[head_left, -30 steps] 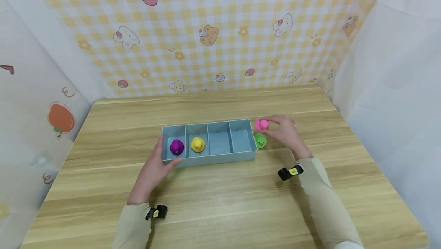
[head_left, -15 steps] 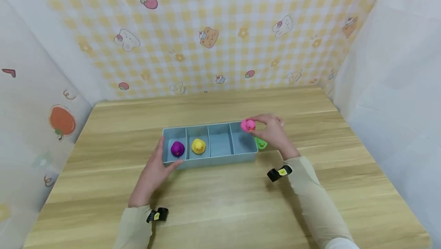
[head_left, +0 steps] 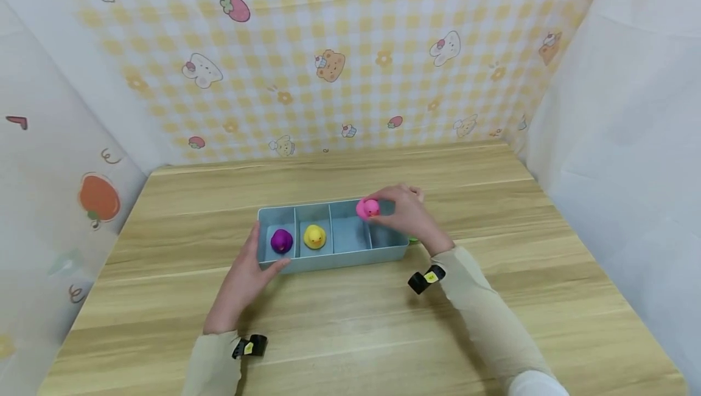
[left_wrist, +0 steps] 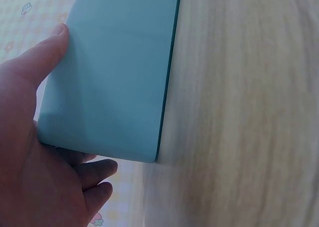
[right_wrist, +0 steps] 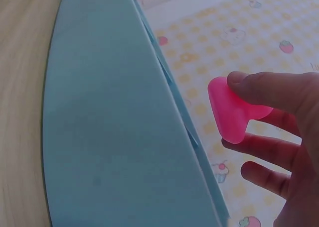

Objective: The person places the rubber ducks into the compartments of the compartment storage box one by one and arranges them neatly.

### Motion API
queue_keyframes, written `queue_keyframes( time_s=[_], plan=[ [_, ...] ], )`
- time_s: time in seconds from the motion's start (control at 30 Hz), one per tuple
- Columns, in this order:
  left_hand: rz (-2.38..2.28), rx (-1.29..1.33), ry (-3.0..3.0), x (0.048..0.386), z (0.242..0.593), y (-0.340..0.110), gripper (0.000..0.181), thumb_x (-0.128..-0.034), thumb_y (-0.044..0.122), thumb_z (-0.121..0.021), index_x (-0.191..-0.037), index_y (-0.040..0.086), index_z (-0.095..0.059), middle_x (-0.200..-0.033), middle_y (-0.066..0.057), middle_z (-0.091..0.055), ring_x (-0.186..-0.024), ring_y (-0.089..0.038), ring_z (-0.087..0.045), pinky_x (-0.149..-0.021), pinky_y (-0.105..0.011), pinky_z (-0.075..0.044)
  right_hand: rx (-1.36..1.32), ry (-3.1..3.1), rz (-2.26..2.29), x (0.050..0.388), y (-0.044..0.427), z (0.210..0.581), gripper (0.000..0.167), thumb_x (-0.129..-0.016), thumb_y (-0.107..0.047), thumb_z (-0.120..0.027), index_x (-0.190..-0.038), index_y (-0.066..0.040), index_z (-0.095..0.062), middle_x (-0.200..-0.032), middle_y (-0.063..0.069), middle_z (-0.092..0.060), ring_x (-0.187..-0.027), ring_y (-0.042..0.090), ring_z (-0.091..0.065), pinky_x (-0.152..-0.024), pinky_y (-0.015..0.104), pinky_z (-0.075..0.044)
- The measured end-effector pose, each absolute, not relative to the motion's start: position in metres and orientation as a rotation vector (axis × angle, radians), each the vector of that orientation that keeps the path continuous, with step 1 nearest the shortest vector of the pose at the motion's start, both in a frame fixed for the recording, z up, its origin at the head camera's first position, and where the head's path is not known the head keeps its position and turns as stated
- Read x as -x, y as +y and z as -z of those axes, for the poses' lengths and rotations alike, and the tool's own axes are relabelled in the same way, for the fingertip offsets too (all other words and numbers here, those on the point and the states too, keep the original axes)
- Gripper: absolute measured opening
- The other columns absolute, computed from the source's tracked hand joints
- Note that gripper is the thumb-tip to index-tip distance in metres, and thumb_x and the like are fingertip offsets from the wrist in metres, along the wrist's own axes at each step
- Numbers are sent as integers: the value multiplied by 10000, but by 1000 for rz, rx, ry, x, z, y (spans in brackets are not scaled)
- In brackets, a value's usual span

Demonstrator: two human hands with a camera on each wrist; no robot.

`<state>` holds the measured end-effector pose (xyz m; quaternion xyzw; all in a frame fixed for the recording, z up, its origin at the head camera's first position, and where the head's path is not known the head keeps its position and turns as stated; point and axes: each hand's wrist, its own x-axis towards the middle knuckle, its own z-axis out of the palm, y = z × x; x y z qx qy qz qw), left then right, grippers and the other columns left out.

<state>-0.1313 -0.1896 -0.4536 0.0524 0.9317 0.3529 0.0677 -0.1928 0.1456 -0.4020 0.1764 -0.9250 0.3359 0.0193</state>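
Note:
A light blue box [head_left: 339, 260] with a row of compartments lies lengthwise on the table. My left hand [head_left: 245, 279] grips its left end, the thumb against the front wall, as the left wrist view also shows. In the leftmost compartment sits a purple rubber duck [head_left: 282, 241], and beside it, one compartment over, a yellow rubber duck [head_left: 314, 236]. My right hand [head_left: 405, 212] pinches a pink rubber duck [head_left: 366, 208] between thumb and fingers, above the third compartment near its right divider. Only a sliver of a green duck [head_left: 413, 239] shows past the box's right end.
The wooden table [head_left: 350, 335] extends around the box on all sides. A yellow checked cloth [head_left: 246, 92] with cartoon prints hangs behind it, and white sheets [head_left: 613, 159] stand at both sides.
My right hand has carried the pink duck leftward from beside the box's right end to above the third compartment. The green duck has become mostly hidden. My left hand keeps its grip.

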Motion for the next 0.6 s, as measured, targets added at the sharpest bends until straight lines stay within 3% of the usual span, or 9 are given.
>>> queue_keyframes(
  time_s=[0.47,0.6],
  plan=[
    [-1083,-153,2800,132,456,-191,1086,-847,580,-619,-1535,102,72,-1594,-187,-44,-1427,-447,-165,-1129,-597,-226,-548,-3033,-838,194,112,414,390,-753,-328,-811,-1112,-208,-719,-932,-56,-695,-909,178,-435,-772,430,-199],
    [-1088,-156,2803,133,456,-190,1074,-856,544,-633,-1535,94,67,-1595,-186,-48,-1427,-446,-166,-1125,-598,-233,-539,-3073,-723,195,105,415,396,-751,-357,-807,-1109,-215,-714,-901,-63,-700,-886,174,-429,-765,416,-210]
  ],
)
